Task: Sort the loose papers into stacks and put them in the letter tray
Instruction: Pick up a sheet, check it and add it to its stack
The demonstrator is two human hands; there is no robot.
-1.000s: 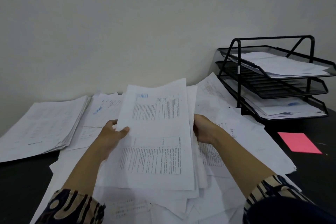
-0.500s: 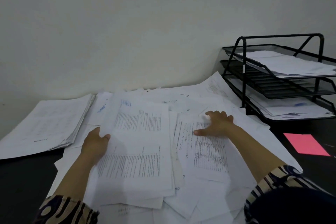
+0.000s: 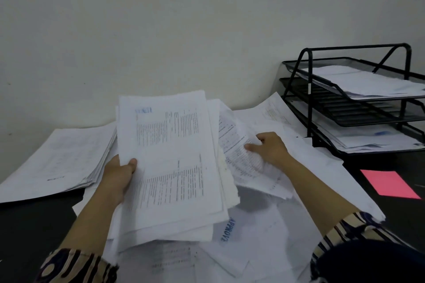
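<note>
Mid-sort: a bundle of printed sheets (image 3: 170, 163) raised off the desk, pinched at its edge between thumb and fingers of the left hand (image 3: 119, 174). Another printed page (image 3: 243, 158), crumpling slightly, gripped by the curled right hand (image 3: 269, 148). Below, loose papers (image 3: 253, 232) strewn thin and overlapping; a squared stack (image 3: 57, 163) at left. Black wire-mesh letter tray (image 3: 345, 108) at right, top and bottom tiers holding paper, middle tier seemingly bare. Much left unsorted.
</note>
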